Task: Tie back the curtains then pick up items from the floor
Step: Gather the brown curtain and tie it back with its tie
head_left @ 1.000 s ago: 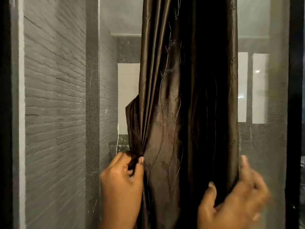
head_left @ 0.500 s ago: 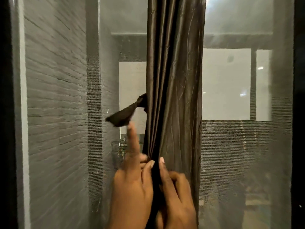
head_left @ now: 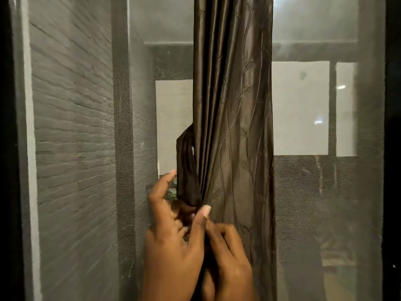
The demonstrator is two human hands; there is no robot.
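Observation:
A dark brown satin curtain (head_left: pixel 234 109) with embroidered leaves hangs gathered into a narrow column in front of a mesh window screen. A loop of the same fabric, the tie-back strip (head_left: pixel 186 168), sticks out on the curtain's left edge. My left hand (head_left: pixel 173 242) pinches the lower end of that strip with thumb and fingers, its forefinger raised beside the loop. My right hand (head_left: pixel 227 257) presses against the left one and grips the gathered curtain folds low down. The floor and anything on it are out of view.
A grey mesh screen (head_left: pixel 314 203) covers the window behind the curtain. A grey brick wall (head_left: pixel 71 127) lies outside at left, and a dark window frame (head_left: pixel 392 148) runs down the right edge.
The tie-back strip, which stuck out sideways half a second ago, now hangs down as a loop held by my left hand. The curtain was bunched narrower over the last second.

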